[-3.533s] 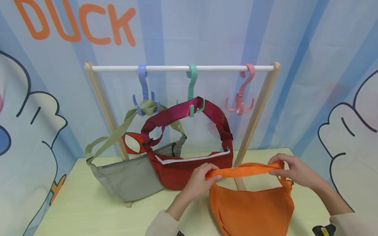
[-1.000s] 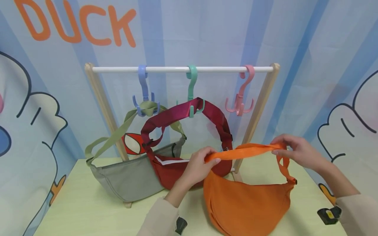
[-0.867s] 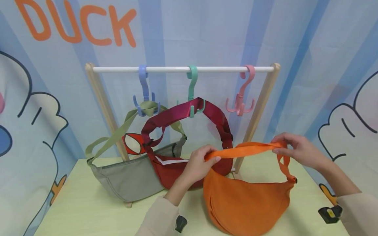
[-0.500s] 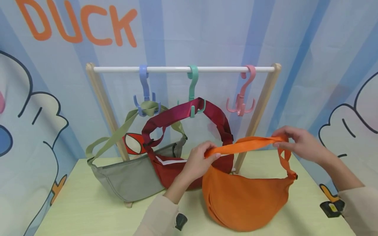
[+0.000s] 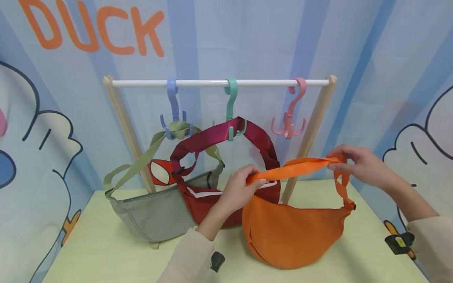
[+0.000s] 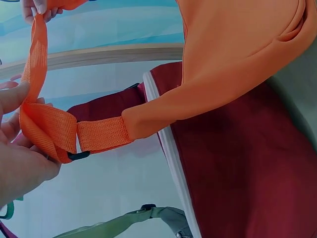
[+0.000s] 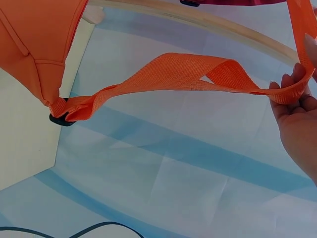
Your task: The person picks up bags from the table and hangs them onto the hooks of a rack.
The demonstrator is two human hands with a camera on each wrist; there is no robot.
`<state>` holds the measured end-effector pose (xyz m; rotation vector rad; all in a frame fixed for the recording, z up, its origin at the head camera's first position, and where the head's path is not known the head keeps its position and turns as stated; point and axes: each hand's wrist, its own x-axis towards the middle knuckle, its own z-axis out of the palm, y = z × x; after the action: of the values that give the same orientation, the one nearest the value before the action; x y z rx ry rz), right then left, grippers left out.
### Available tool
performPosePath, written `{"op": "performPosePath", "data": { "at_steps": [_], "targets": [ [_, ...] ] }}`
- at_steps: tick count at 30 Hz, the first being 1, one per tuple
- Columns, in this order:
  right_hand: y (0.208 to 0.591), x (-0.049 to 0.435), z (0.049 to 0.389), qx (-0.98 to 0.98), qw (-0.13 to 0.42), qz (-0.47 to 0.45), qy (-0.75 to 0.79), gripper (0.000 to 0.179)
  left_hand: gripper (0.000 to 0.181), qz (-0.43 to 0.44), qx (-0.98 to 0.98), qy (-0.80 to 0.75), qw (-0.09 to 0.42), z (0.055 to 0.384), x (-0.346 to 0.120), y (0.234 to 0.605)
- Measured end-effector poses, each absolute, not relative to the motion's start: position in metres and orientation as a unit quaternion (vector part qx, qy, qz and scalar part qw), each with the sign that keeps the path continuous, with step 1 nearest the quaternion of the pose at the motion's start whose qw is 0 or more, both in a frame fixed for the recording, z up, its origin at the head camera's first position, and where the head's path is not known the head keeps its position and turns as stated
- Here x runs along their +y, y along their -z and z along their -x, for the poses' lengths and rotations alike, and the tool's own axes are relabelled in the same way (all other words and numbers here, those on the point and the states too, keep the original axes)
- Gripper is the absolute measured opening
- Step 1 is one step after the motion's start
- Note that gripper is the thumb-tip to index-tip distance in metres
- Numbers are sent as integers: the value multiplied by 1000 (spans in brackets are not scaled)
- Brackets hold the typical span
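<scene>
Both hands hold the strap of an orange shoulder bag (image 5: 293, 232) at the front right in the head view. My left hand (image 5: 240, 188) pinches the strap (image 5: 293, 169) at its left part, overlapping the red bag behind. Farther right and a little higher, my right hand (image 5: 361, 165) pinches the strap's other end between thumb and fingers. The strap stretches between the hands, and the bag hangs below it over the table. In the left wrist view a black buckle (image 6: 79, 155) shows by the left hand. The right wrist view shows the strap (image 7: 173, 72) twisting toward another buckle (image 7: 60, 119).
A wooden rack with a white bar (image 5: 201, 83) stands behind. A grey bag (image 5: 152, 216) hangs from the blue hook (image 5: 172, 98). A red bag (image 5: 212, 204) hangs from the green hook (image 5: 231, 96). Nothing hangs on the pink hook (image 5: 289, 118). The table (image 5: 106, 251) is pale yellow.
Both hands have risen with the strap, the right one more, and the orange bag has come up with them. The grey and red bags stay where they were.
</scene>
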<state>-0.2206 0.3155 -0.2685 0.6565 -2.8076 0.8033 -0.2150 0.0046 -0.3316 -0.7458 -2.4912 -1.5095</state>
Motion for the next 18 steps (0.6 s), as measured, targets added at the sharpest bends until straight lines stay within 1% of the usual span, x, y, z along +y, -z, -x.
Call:
{"op": "performPosePath", "data": {
  "at_steps": [6, 15, 18],
  "targets": [
    [264, 317, 224, -935, 83, -225, -263, 22, 15, 254, -824, 502, 73, 217, 5, 327],
    [254, 316, 225, -939, 88, -217, -253, 22, 16, 246, -823, 508, 58, 218, 5, 319],
    [251, 315, 224, -939, 92, -214, -253, 23, 17, 252, -820, 509, 65, 219, 5, 317]
  ]
}}
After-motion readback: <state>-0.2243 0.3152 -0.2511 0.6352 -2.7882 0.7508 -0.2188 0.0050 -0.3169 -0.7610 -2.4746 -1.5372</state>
